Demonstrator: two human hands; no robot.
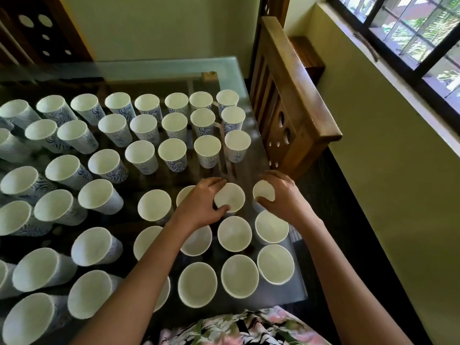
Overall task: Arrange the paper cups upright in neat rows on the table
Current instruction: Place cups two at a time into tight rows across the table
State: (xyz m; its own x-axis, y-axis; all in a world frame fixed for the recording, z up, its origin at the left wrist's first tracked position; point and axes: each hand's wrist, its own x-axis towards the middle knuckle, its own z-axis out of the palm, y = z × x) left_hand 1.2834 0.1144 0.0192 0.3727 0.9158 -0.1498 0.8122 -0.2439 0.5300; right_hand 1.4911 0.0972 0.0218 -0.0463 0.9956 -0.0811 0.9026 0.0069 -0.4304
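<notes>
Several white paper cups with blue wave print stand upright in rows across the glass table [159, 68]. My left hand [201, 202] curls round the rim of one cup [231, 196] in the middle right of the table. My right hand [281, 192] grips another cup [262, 191] just to its right, near the table's right edge. A further cup [184, 192] is partly hidden behind my left hand. More upright cups, such as one [234, 234], stand in rows nearer to me.
A wooden chair [293, 95] stands against the table's right edge. The wall and a barred window [410, 33] lie to the right. A dark wooden panel with round holes [37, 28] stands beyond the table's far left. My floral clothing [236, 327] shows at the bottom.
</notes>
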